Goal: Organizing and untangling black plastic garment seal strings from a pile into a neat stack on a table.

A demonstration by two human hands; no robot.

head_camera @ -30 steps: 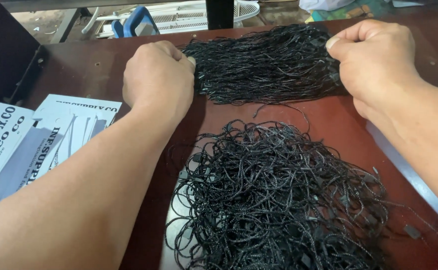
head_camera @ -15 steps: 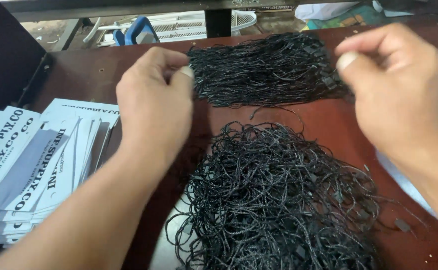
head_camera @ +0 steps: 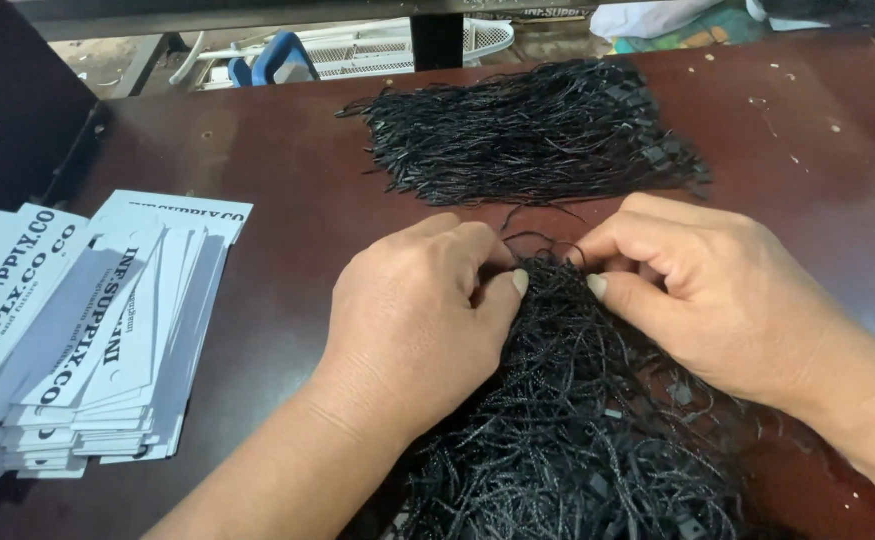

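Both hands down on the tangled pile of black looped strings (head_camera: pixel 577 440), taken here as the landmark. Left hand (head_camera: pixel 417 315) resting on the pile's upper left edge, fingers (head_camera: pixel 502 285) curled nearly closed, thumb tip pressed toward the strands; right hand (head_camera: pixel 712 290) on the upper right edge, fingers likewise curled in, thumb and forefinger pinching at a few loops at the pile's top. Hard to tell whether either pinch has hold of a single string or only digs into the mass.

Beyond the pile, farther up the counter (head_camera: pixel 287 180), a second heap: the straightened bundle of strings (head_camera: pixel 527 135), strands lying roughly parallel, apart from the tangle. To the pile's left, well apart, a fanned stack of white printed tags (head_camera: pixel 107 330), none visibly strung.

Judging by the two heaps, sorting seemingly partway: a fair share laid straight, yet a big tangle left under the hands, and the tags untouched.
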